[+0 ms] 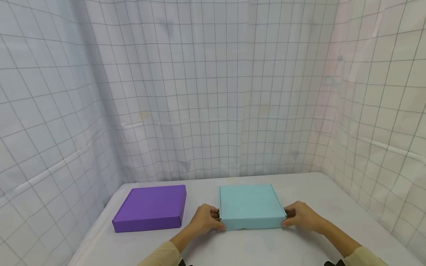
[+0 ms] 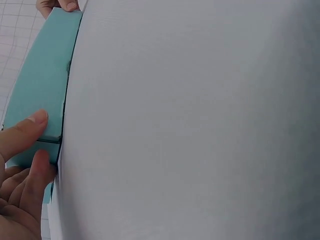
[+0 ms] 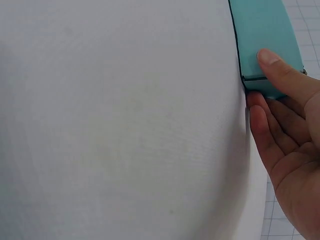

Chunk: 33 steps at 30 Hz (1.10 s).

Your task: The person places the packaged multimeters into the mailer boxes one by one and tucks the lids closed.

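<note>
A flat light-blue cardboard box lies closed on the white table, right of the middle. At its left front corner my left hand grips it, thumb on the front face and fingers curled along the left side. My right hand holds the opposite front corner in the same manner. In the left wrist view, the left thumb rests on the box's front. The right wrist view has the right thumb against the front face, with the fingertips at the box's lower side edge.
To the left, a flat purple cardboard box lies closed on the white-covered table. White curtains with a grid pattern enclose the table at the back and on both sides.
</note>
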Each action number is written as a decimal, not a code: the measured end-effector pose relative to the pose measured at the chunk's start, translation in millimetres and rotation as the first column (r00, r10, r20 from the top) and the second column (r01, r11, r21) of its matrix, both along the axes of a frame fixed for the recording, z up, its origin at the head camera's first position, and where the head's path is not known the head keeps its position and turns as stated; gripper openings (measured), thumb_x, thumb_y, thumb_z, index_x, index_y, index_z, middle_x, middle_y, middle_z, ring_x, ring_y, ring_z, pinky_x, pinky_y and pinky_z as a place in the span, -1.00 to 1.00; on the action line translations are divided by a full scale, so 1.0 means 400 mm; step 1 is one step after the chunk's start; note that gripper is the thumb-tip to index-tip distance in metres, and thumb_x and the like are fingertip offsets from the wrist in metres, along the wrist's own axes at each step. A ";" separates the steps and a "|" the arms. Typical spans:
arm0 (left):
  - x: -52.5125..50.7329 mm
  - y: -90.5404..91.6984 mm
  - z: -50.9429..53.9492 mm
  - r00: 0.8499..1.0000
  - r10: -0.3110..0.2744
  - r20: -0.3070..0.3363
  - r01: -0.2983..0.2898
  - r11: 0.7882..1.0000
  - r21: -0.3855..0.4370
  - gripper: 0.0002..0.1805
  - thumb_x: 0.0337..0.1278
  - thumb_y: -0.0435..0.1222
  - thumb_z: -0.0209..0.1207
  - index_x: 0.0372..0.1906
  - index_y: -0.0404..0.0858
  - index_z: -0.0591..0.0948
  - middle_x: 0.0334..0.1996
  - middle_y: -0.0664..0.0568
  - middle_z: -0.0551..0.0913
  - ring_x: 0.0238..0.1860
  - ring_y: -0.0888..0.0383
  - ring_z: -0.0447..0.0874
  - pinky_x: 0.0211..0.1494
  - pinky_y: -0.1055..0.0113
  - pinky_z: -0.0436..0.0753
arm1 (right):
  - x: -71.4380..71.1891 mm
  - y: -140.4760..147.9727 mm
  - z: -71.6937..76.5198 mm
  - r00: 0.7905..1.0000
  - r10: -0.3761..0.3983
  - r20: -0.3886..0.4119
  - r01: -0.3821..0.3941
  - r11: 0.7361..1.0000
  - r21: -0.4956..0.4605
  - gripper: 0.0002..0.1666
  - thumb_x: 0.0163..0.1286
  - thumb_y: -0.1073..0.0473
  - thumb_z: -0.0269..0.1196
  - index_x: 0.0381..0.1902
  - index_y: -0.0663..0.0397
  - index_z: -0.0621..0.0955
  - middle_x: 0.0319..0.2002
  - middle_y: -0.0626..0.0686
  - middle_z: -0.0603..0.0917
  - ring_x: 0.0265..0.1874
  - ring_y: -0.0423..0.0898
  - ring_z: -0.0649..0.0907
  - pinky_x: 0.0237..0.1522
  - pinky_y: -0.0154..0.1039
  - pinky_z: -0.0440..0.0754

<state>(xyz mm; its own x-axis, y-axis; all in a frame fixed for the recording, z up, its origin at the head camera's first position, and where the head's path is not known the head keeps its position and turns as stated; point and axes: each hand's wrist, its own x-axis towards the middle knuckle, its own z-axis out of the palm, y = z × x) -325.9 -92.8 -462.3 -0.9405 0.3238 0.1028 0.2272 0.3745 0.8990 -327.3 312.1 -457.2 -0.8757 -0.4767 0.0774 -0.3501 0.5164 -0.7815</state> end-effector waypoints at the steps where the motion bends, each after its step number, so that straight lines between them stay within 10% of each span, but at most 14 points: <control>1: -0.001 0.002 0.000 1.000 0.004 0.000 -0.004 1.000 -0.002 -0.28 -0.32 -0.54 0.64 0.07 -0.72 0.57 -0.11 -0.36 0.74 -0.01 -0.19 0.76 0.02 0.10 0.73 | -0.003 0.001 0.000 1.000 -0.001 0.003 0.001 1.000 0.000 -0.23 0.16 0.13 0.60 0.13 0.61 0.58 -0.01 0.30 0.75 -0.06 0.08 0.77 -0.05 -0.17 0.73; 33: -0.026 0.024 0.000 0.999 0.002 -0.033 -0.006 0.993 -0.114 -0.29 -0.27 -0.42 0.67 0.07 -0.61 0.61 -0.17 -0.21 0.77 -0.11 -0.08 0.79 0.02 0.02 0.73 | -0.023 0.021 0.001 0.997 -0.075 0.027 0.074 0.997 0.026 -0.18 0.18 0.09 0.59 0.17 0.62 0.55 0.02 0.30 0.73 0.00 0.17 0.73 0.06 0.10 0.68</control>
